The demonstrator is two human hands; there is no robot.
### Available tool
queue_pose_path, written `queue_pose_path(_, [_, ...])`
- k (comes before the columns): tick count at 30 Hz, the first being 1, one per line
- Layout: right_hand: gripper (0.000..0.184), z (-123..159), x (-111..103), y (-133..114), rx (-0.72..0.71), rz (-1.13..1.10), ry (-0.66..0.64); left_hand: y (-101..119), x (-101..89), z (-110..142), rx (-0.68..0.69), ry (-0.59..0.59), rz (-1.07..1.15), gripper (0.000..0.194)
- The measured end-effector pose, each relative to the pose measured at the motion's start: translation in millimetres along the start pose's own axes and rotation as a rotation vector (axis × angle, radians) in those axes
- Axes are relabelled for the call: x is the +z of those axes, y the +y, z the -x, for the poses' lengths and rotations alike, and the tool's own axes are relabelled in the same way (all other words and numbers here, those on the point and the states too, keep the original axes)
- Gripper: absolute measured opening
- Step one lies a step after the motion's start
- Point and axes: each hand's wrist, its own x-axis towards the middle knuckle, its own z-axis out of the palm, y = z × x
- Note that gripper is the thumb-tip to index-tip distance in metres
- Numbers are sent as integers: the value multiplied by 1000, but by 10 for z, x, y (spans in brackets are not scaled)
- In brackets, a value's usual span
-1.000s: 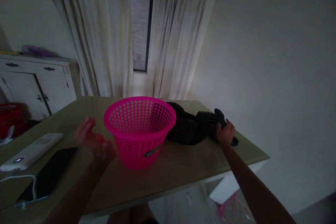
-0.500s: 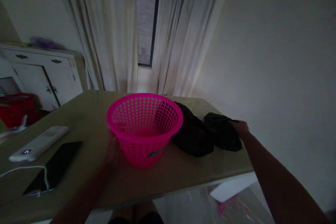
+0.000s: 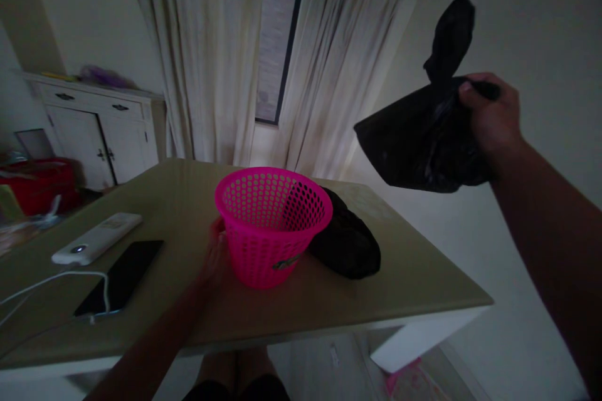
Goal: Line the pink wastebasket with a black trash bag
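Note:
A bright pink perforated basket (image 3: pixel 273 225) stands upright on the olive table (image 3: pixel 414 276). My left hand (image 3: pixel 215 257) rests against the basket's left side, fingers curved round its wall. My right hand (image 3: pixel 489 116) is raised high at the right, closed on a black garment (image 3: pixel 418 138) that hangs in the air above the table's right end. A second black garment (image 3: pixel 348 241) lies bunched on the table, touching the basket's right side.
A black phone (image 3: pixel 122 276) with a white cable (image 3: pixel 51 282) and a white power bank (image 3: pixel 96 238) lie on the table's left part. A white cabinet (image 3: pixel 98 131) and red object (image 3: pixel 40 182) stand at the left. Curtains (image 3: pixel 211 56) hang behind.
My right hand has lifted one black garment off the table, up to the right. My left hand has moved from mid-air onto the basket's left side and stays there.

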Motion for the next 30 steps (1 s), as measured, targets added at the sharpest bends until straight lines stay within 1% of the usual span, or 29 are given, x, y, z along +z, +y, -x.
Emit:
queue_pose_path(1, [36,-68,40,-127,25,-60,-30,25,4,13,2,4,4,76])
queue_pose_path(3, [36,-132,203,-379,81,-103,-76,69,3,46,21,1,12,72])
queue_pose_path(5, [32,-102,456,-624,126,-126,-126,87,-2,77,45,-14,10,69])
queue_pose_path(6, [29,-57,603,-743,116,-158,-168,82,-2,87,50,-16,9,69])
queue_pose_path(7, [25,7,756,-860,82,-203,-217,68,1,88,50,-9,6,70])
queue_pose_path(9, [20,179,1057,-1092,-34,-308,-328,26,14,56,51,48,-5,75])
queue_pose_path(11, [17,397,1321,-1324,-190,-392,-431,12,24,-37,60,162,2,77])
queue_pose_path(12, [16,518,1431,-1438,-255,-409,-487,38,21,-105,71,237,16,75])
queue_pose_path(14, [14,764,1605,-1655,-349,-422,-610,196,-9,-269,105,375,52,68])
queue_pose_path(15, [14,882,1670,-1754,-390,-430,-680,334,-36,-359,141,421,64,63])
queue_pose_path(17, [16,1088,1756,-1925,-454,-469,-802,710,-101,-545,244,450,36,47])
queue_pose_path(19, [17,1240,1792,-2055,-477,-529,-879,1148,-156,-732,347,401,-49,34])
queue_pose_path(20, [18,1294,1792,-2103,-472,-567,-898,1357,-170,-825,359,321,-96,33])
queue_pose_path(21, [19,1335,1782,-2138,-459,-611,-904,1541,-174,-918,348,222,-143,33])
queue_pose_path(23, [20,1387,1733,-2162,-414,-719,-904,1809,-157,-1095,297,-61,-294,31])
queue_pose_path(25, [26,1414,1651,-2121,-340,-829,-937,1931,-126,-1243,280,-298,-411,27])
queue_pose_path(26, [30,1424,1603,-2078,-282,-873,-965,1948,-111,-1300,274,-391,-435,24])
queue_pose_path(27, [36,1433,1556,-2024,-210,-906,-1005,1946,-97,-1343,273,-460,-444,20])
queue_pose_path(28, [43,1444,1513,-1965,-127,-925,-1045,1933,-84,-1371,282,-500,-442,16])
queue_pose_path(29, [49,1456,1479,-1904,-42,-930,-1077,1917,-69,-1384,304,-511,-436,12])
queue_pose_path(30, [53,1470,1455,-1847,30,-922,-1089,1904,-50,-1384,339,-497,-429,8])
